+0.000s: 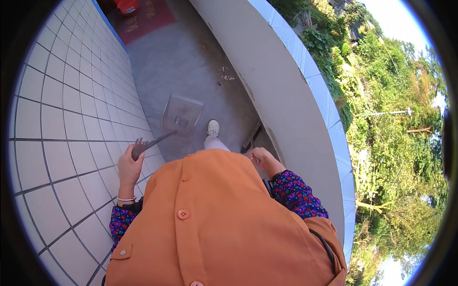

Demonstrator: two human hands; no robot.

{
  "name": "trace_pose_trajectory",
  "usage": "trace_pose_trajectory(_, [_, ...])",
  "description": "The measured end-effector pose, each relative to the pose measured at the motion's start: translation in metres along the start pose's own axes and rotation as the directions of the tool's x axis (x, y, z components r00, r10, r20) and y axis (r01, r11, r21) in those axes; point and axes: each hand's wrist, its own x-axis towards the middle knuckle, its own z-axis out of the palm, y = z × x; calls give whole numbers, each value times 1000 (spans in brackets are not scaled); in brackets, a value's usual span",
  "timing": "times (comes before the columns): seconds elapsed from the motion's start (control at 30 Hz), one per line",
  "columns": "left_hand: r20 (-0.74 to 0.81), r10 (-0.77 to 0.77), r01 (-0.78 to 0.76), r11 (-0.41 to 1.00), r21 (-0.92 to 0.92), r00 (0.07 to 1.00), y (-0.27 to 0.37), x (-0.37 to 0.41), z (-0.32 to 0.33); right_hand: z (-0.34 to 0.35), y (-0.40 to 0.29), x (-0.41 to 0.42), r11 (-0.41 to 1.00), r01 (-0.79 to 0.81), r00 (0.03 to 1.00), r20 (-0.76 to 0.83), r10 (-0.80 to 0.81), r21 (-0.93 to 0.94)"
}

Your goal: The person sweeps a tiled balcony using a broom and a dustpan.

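My left hand, with a bangle at its wrist, grips the upper end of a long-handled dustpan. The dark handle slants down to the pan, which lies on the concrete floor near the tiled wall, with a small patch at its middle. My right hand is closed around a thin stick handle. Just beyond it, a dark broom head rests low beside the parapet; most of its handle is hidden by the hand.
A white tiled wall runs along the left. The parapet with blue tiles on top curves along the right. White flakes lie on the floor. Farther ahead are a red mat and a red bucket.
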Motion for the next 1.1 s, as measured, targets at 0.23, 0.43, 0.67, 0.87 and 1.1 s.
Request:
trace_pose_trajectory(0.23, [-122,-108,99,992,-77,987,-24,16,-27,32,-59,26,999,24,998,56,-26,28])
trace_pose_trajectory(0.43, [-106,-171,167,985,-41,980,-23,76,-35,-12,-46,-4,993,36,999,-2,-37,-116])
trace_pose_trajectory(0.67, [10,-112,111,991,76,994,-14,189,-12,-49,-16,-60,965,-65,986,-163,23,-256])
trace_pose_trajectory(0.87, [117,-99,79,984,159,988,12,290,-11,-15,-46,-108,933,-307,919,-314,239,-189])
trace_pose_trajectory(1.1, [147,-15,-6,990,139,989,40,375,-22,-29,27,-28,578,-495,757,-5,654,648])
